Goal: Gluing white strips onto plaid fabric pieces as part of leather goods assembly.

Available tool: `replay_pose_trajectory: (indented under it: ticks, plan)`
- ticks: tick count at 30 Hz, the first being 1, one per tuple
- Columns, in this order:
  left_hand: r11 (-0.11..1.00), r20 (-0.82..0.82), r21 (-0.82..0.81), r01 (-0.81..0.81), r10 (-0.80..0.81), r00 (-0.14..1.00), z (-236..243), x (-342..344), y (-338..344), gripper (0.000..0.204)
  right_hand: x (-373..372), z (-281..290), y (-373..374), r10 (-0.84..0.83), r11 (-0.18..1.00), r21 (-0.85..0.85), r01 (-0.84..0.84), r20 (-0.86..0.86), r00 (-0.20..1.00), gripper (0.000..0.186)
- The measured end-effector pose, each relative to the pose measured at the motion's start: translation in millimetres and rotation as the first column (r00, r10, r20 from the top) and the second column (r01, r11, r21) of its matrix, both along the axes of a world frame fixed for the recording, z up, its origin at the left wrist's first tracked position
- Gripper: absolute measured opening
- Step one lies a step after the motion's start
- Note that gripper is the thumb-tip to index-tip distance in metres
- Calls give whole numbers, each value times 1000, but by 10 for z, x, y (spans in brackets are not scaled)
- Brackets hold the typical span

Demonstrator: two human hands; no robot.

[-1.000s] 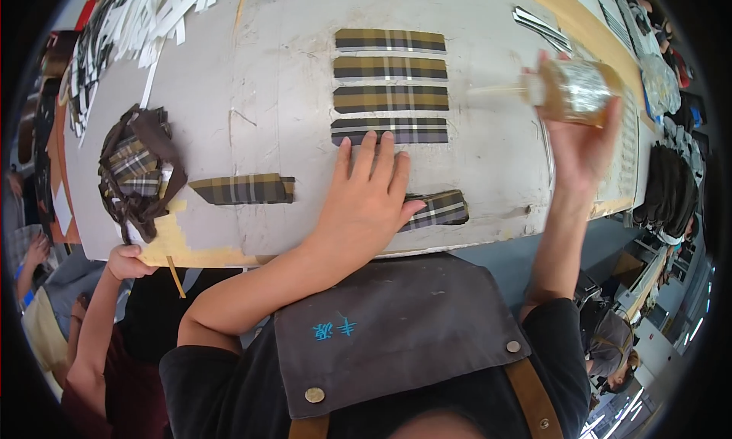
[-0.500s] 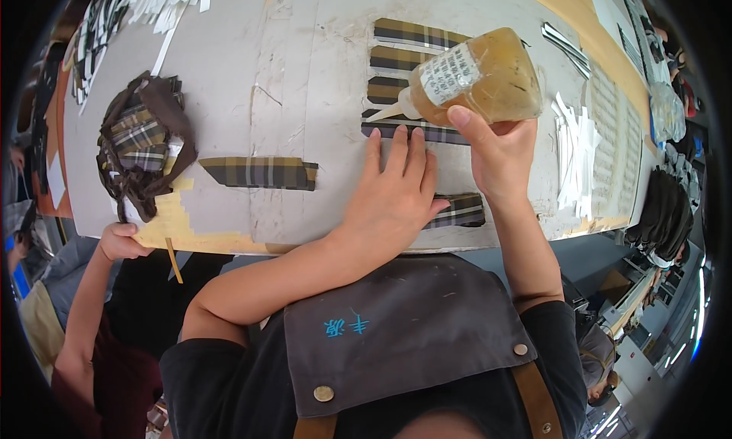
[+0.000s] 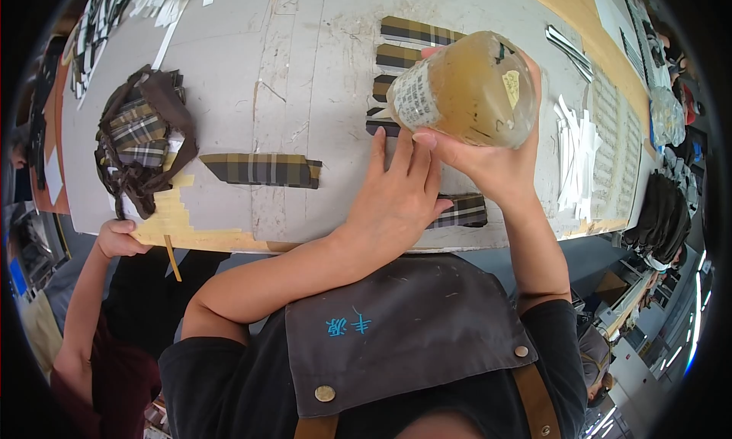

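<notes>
My right hand [image 3: 488,168] is wrapped round a glue bottle [image 3: 469,92], a clear squeeze bottle of amber liquid. The bottle is tilted, its pale nozzle pointing left over a dark plaid fabric strip [image 3: 379,125]. My left hand [image 3: 400,191] lies flat with fingers spread, fingertips at the lower edge of that strip. Farther up, more plaid strips [image 3: 415,30] lie in a column, partly hidden by the bottle. One plaid piece [image 3: 461,210] rests beside my left thumb. Another plaid strip [image 3: 263,170] lies to the left of my hand.
A heap of plaid pieces with dark brown fabric [image 3: 141,134] sits at the left. Another person's hand [image 3: 122,239] touches the table edge near it. White strips [image 3: 577,160] lie at the right, with more white strips [image 3: 171,0] at the far left.
My right hand has turned the bottle so its base faces me more, and the nozzle has shifted slightly. My left hand stays nearly in place.
</notes>
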State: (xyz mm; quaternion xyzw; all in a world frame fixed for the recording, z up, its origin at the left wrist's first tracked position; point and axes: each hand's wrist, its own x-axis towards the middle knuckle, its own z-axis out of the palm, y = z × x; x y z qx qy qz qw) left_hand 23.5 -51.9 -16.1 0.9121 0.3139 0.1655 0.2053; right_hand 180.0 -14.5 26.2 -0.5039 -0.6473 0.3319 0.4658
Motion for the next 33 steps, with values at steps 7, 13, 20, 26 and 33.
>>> replay_pose_trajectory:
  ticks: [7,13,20,26,33]
  plan:
    - [1000,-1,-3,-4,4,1000,21,-2,8,61,-58,-22,14,-57,998,11,57,-27,998,80]
    - [1000,-7,-14,5,-5,1000,10,0,4,63,-108,-107,32,-120,990,53,130,-155,981,89]
    - [1000,-15,19,8,-8,1000,-13,0,12,58,-119,-115,29,-130,988,69,138,-105,986,89]
    - [1000,-50,14,5,-5,999,0,-3,10,58,-35,-107,-17,-193,977,78,199,-78,978,86]
    - [998,-39,56,-11,14,999,9,-11,12,58,210,-6,-167,-271,960,70,270,1,963,81]
